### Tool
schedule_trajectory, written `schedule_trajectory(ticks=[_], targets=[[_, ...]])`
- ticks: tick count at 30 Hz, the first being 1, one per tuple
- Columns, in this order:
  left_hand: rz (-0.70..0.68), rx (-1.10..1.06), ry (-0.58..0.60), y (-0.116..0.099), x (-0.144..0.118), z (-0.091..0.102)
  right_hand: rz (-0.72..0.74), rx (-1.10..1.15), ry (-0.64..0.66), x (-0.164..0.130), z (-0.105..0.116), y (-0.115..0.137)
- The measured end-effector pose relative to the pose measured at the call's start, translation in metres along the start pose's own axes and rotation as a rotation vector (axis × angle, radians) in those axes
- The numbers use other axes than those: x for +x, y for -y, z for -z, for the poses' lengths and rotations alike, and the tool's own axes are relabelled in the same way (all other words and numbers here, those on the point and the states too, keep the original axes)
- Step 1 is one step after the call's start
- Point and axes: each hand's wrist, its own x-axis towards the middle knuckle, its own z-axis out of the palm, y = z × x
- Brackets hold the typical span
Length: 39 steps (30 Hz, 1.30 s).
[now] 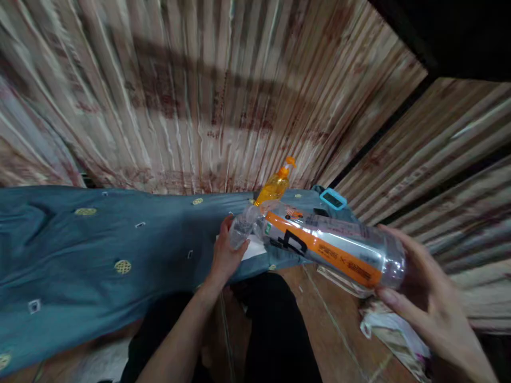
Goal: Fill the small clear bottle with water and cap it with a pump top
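At approx. 9 o'clock the blue cloth point(99, 250) with yellow round patterns is covering the low surface and is reaching toward the centre. Your left hand point(225, 255) is sitting near the centre, a bit toward 6 o'clock, and its fingers are closing around a small clear bottle point(244, 227), w/ a white paper point(255, 248) lying just beside it on the cloth. At approx. 12 o'clock from this hand an orange bottle point(275, 183) w/ an orange spout cap is standing tilted on the cloth. Going to 3 o'clock, you are holding a big clear bottle point(327, 244) w/ an orange label almost lying flat in the air, its neck end pointing to the small bottle. Your right hand point(423, 298) at approx. 4 o'clock is grasping its bottom end, fingers wrapped on it. Behind the big bottle, toward 1 o'clock, a light blue device point(332, 198) is resting on the cloth. Under your right hand a crumpled bag point(395, 330) is lying on the wooden floor point(319, 319).
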Motion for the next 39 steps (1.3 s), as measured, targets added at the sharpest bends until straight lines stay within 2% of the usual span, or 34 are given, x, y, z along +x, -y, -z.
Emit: schedule_trajectory(ticks=[11,39], targets=[[0.04,0.022,-0.005,0.001,0.0014,-0.0018,0.008,0.027,0.008,-0.0004,-0.0005,-0.0015],[0.021,0.02,-0.019,0.0019,0.0012,-0.0017,0.001,0.022,0.032,0.0024,0.0026,-0.003]])
